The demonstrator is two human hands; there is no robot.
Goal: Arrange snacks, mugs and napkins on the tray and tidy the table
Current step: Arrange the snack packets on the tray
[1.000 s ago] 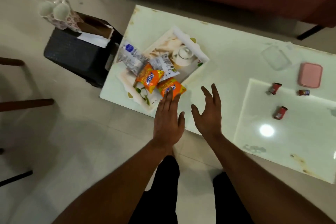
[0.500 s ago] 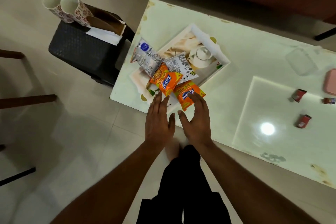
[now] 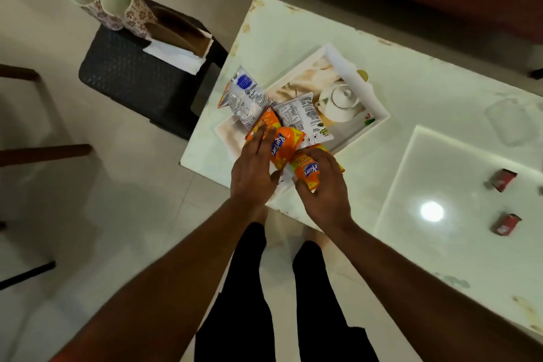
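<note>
Person's left hand lies flat, fingers straight, on an orange snack packet at the near side of the white tray. The right hand curls round a 2nd orange packet just beside it. 2 silver packets lie beyond. 2 floral mugs & napkins sit on a black stool, left of the table.

pale tiled floor, dark stool
</note>
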